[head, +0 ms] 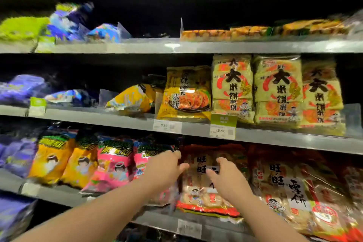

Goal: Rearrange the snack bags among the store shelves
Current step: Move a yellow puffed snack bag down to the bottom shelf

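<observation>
Two hands reach toward the lowest visible shelf, the left hand [167,165] and the right hand [225,177] either side of a red-and-clear plastic bag of pale rice crackers [198,194]; both are released, fingers spread and loosely bent, grasping nothing that I can see, though whether the fingertips already touch the film cannot be told. That bag stands upright at the front of the grey metal lower shelf [157,220], pressed between a pink foil snack bag [114,165] on its left and a larger red rice-cracker bag [284,188] on its right. The rearranging looks early to me; the bag is not yet lifted, and on the grey middle shelf [98,117] a yellow foil bag [131,98] lies tipped on its side beside a clear plastic divider [105,96], so tidying remains there too. Room is tight around the target, with neighbours touching both flanks and the middle shelf's front edge close above the bag tops, so a pull straight outward seems the safest path; open room shows on the left half of the middle shelf and on a bare stretch of the grey upper shelf [153,40]; the far left is too blurred to judge.
</observation>
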The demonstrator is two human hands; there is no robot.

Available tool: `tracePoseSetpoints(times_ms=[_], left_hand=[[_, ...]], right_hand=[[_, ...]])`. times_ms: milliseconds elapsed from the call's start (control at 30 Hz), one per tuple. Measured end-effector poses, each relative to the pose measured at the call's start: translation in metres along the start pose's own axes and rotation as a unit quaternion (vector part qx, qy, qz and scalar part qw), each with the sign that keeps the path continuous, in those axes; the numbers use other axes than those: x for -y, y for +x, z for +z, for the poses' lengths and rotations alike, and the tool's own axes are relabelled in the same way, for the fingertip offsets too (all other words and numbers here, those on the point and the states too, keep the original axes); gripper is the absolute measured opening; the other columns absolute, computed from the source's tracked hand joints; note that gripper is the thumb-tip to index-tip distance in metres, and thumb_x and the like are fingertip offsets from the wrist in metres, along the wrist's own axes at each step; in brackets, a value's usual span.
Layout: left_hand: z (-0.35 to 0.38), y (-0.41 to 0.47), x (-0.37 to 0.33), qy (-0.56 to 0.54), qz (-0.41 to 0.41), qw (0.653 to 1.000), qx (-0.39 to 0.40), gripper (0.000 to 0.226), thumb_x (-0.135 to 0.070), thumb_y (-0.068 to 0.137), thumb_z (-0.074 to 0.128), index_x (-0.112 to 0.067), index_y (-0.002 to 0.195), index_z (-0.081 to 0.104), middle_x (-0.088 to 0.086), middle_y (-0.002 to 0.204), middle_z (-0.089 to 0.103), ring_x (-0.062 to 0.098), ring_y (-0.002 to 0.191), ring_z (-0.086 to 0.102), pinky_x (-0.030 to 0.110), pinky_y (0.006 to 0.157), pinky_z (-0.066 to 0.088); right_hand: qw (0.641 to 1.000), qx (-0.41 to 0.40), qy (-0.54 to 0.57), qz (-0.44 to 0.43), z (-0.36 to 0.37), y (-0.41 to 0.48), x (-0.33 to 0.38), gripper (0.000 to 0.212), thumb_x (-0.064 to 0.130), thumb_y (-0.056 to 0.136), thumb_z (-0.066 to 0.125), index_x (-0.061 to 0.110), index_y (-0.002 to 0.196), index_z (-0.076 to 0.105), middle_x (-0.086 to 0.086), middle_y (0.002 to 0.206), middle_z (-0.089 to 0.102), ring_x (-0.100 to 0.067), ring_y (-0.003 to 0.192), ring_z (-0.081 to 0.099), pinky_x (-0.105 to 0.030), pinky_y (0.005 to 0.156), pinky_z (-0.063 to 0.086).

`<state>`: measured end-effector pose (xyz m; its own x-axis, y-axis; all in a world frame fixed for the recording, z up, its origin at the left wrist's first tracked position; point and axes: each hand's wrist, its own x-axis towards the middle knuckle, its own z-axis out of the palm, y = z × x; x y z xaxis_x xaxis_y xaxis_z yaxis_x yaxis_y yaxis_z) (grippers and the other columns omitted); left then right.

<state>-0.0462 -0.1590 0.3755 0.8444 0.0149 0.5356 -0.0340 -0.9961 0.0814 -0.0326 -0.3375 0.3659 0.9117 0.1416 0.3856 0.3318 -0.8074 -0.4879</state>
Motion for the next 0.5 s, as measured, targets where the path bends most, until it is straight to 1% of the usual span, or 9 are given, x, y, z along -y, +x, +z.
tracePoseSetpoints(times_ms=[67,200,267,333,433,500], left_hand=[[-0.019,0.000,0.017,-0.005,-0.020,1.000,-0.018,0.044,-0.052,0.092,0.043,-0.018,0.119,0.052,0.007,0.115,0.060,0.027,0.108,0.057,0.035,0.083,0.045],[-0.050,0.006,0.057,-0.022,-0.057,0.997,-0.052,0.047,-0.054,0.091,0.043,-0.019,0.120,0.053,0.005,0.108,0.064,0.025,0.103,0.059,0.035,0.079,0.046],[-0.062,0.013,0.079,-0.033,-0.066,0.994,-0.075,0.049,-0.055,0.091,0.042,-0.018,0.122,0.051,0.004,0.107,0.064,0.024,0.102,0.059,0.036,0.079,0.047],[-0.071,0.021,0.101,-0.048,-0.081,0.991,-0.098,0.052,-0.055,0.091,0.043,-0.018,0.127,0.046,0.004,0.115,0.061,0.024,0.106,0.058,0.039,0.083,0.049],[-0.072,0.036,0.132,-0.068,-0.114,0.984,-0.118,0.060,-0.053,0.090,0.047,-0.019,0.138,0.034,0.005,0.133,0.051,0.025,0.117,0.052,0.040,0.090,0.047],[-0.069,0.047,0.147,-0.084,-0.126,0.980,-0.125,0.061,-0.050,0.089,0.049,-0.019,0.139,0.031,0.005,0.134,0.048,0.026,0.119,0.050,0.040,0.092,0.046]], right_hand=[[1.000,-0.007,0.005,-0.015,-0.004,0.004,0.023,0.056,0.046,0.094,0.042,0.018,0.141,0.031,-0.008,0.139,0.041,-0.025,0.118,0.051,-0.036,0.092,0.045],[0.999,-0.009,0.018,-0.037,-0.006,0.018,0.069,0.058,0.050,0.093,0.042,0.018,0.141,0.032,-0.008,0.140,0.041,-0.026,0.122,0.048,-0.036,0.096,0.042],[0.998,-0.004,0.028,-0.052,-0.006,0.029,0.093,0.060,0.051,0.093,0.041,0.016,0.141,0.033,-0.008,0.141,0.043,-0.026,0.124,0.047,-0.037,0.098,0.041],[0.997,-0.003,0.045,-0.069,-0.005,0.042,0.118,0.060,0.052,0.093,0.041,0.015,0.140,0.034,-0.008,0.141,0.044,-0.025,0.126,0.045,-0.037,0.099,0.040],[0.993,0.010,0.081,-0.086,0.000,0.061,0.150,0.058,0.050,0.094,0.040,0.015,0.140,0.035,-0.007,0.143,0.042,-0.026,0.128,0.043,-0.036,0.097,0.038],[0.991,0.023,0.090,-0.095,0.005,0.073,0.165,0.059,0.050,0.094,0.040,0.015,0.142,0.033,-0.006,0.146,0.040,-0.026,0.131,0.041,-0.037,0.100,0.037]])
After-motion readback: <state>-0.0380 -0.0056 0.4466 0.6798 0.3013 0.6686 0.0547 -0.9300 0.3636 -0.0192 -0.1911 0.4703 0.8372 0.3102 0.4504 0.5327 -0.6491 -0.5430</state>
